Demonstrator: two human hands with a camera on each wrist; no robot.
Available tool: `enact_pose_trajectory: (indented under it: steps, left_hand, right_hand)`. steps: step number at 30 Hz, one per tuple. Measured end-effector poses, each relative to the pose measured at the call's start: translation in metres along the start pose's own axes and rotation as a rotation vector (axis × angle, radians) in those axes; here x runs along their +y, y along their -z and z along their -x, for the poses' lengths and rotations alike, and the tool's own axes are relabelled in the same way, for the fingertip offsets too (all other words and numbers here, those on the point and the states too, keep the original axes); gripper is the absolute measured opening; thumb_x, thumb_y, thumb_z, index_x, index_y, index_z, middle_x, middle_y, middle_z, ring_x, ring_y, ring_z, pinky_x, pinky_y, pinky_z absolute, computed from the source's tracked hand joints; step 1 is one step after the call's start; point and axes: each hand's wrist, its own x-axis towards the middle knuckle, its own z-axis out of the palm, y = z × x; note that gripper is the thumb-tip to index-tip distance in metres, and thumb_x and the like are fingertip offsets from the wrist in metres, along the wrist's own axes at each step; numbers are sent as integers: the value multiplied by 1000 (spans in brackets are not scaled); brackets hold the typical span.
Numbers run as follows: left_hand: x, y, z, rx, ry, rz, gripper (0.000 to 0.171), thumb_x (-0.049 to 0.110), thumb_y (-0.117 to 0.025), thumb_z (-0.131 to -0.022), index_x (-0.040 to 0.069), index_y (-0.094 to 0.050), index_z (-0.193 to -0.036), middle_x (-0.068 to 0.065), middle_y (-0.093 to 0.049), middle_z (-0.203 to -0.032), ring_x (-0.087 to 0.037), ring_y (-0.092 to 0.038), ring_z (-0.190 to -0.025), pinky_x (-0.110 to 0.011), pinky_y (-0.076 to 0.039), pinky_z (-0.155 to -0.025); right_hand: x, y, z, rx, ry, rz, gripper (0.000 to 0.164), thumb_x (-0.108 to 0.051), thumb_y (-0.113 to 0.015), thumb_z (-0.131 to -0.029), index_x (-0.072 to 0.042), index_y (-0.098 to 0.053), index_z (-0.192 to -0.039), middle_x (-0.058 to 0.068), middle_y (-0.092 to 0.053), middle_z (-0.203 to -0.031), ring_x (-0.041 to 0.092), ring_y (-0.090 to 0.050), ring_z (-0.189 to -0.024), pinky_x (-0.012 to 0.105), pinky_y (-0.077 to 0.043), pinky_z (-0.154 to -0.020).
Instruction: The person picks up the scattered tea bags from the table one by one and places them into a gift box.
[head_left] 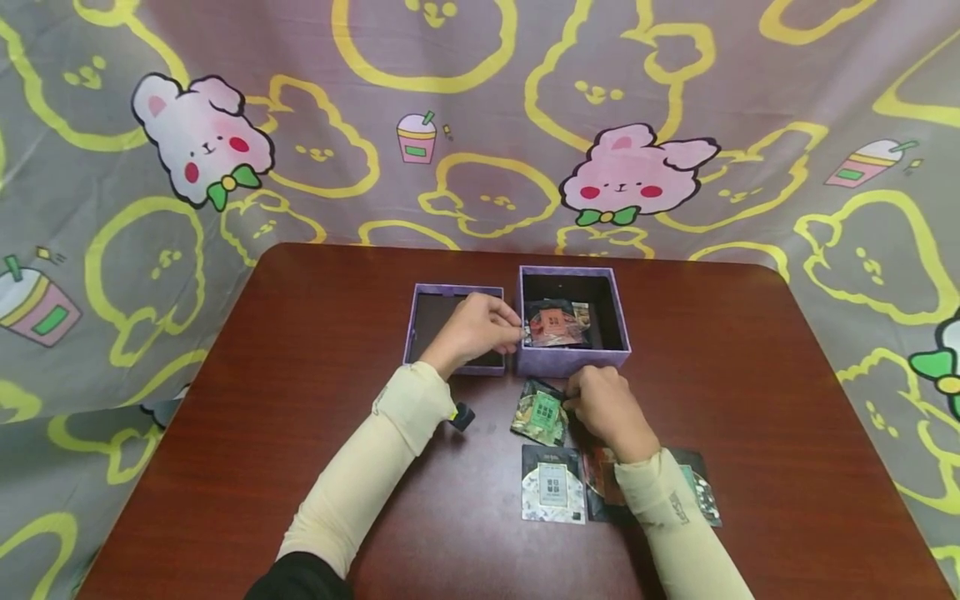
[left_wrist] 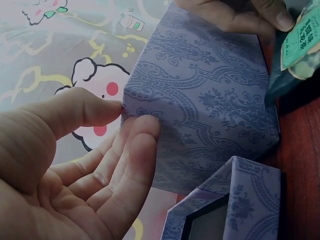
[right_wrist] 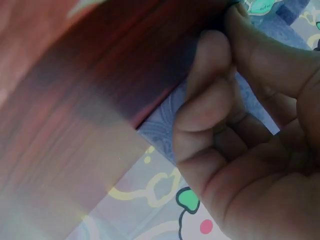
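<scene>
The left hand (head_left: 480, 327) pinches the left wall of the deep purple box (head_left: 573, 363) at its rim — thumb on one side, fingers on the other. Near the box's front, the right hand (head_left: 611, 408) has its fingers curled, pinching the edge of a green-labelled packet (head_left: 543, 413) on the bench (head_left: 300, 400). More packets (head_left: 555, 323) lie inside the box; a shallow purple tray (head_left: 491, 369) sits just left of it. A white-labelled packet (head_left: 552, 485) lies nearer the person, beside others partly hidden by the right forearm.
</scene>
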Motion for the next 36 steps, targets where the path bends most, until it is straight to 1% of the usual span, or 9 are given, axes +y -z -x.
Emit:
enact_pose_trajectory:
  steps: [6,10,14,18,21,23,30,33,36]
  left_hand:
    - [-1,1,1,0,12,-9,11,3,-74,-90,-4,-69,-97,-11,-73,-81,-33,-72,-74,-52,-60,-75]
    - [-2,0,1,-7,14,-8,11,4,-73,-90,-4,-69,-97,-11,-73,-81,-35,-72,-76,-52,-60,-76]
    - [-2,0,1,-6,7,0,11,3,-73,-90,-4,-69,-96,-11,-73,-81,-34,-72,-74,-54,-59,-77]
    - [-1,0,0,-2,3,10,10,1,-73,-90,-5,-69,-96,-12,-73,-80,-30,-72,-71,-54,-59,-76]
    - [-1,0,0,3,0,14,9,0,-73,-90,-6,-69,-96,-13,-73,-80,-28,-72,-69,-55,-59,-76]
    - [-1,0,0,3,-1,15,9,0,-73,-90,-6,-69,-96,-12,-73,-81,-28,-71,-69,-55,-59,-76]
    - [-2,1,1,1,8,13,10,2,-74,-90,-4,-69,-95,-12,-73,-81,-26,-72,-69,-52,-60,-75]
    - [-1,0,0,1,6,14,10,2,-74,-90,-5,-69,-95,-12,-73,-81,-27,-72,-69,-52,-60,-74]
    - [-1,0,0,0,3,17,10,1,-74,-90,-5,-69,-96,-12,-73,-81,-29,-72,-70,-54,-59,-76]
  right_hand:
    - [3,2,4,-30,23,-13,25,-4,-85,-75,-16,-66,-64,-6,-59,-62,20,-55,-59,43,-49,-54]
    - [6,9,8,-56,4,-102,23,-3,-83,-79,-16,-67,-68,-8,-58,-63,14,-53,-60,37,-48,-56]
    - [12,14,10,-84,-53,-335,18,1,-79,-84,-11,-70,-74,-3,-64,-64,14,-59,-59,32,-50,-56]
    - [19,12,11,-117,-117,-595,8,6,-73,-87,0,-72,-83,6,-69,-69,20,-65,-61,28,-53,-54]
    - [23,11,12,-116,-144,-721,1,7,-71,-89,8,-70,-88,12,-70,-73,22,-66,-63,29,-55,-54]
    - [25,12,13,-118,-164,-781,5,7,-70,-89,11,-69,-92,15,-70,-75,22,-67,-65,31,-57,-56]
    - [27,26,16,-165,-193,-857,17,1,-74,-88,12,-67,-98,18,-72,-82,27,-69,-68,39,-60,-62]
    - [29,30,18,-183,-192,-873,17,2,-74,-87,12,-65,-97,17,-71,-81,29,-69,-69,41,-61,-64]
    - [30,35,20,-187,-177,-896,15,5,-71,-88,14,-63,-96,19,-70,-79,26,-69,-68,42,-61,-65]
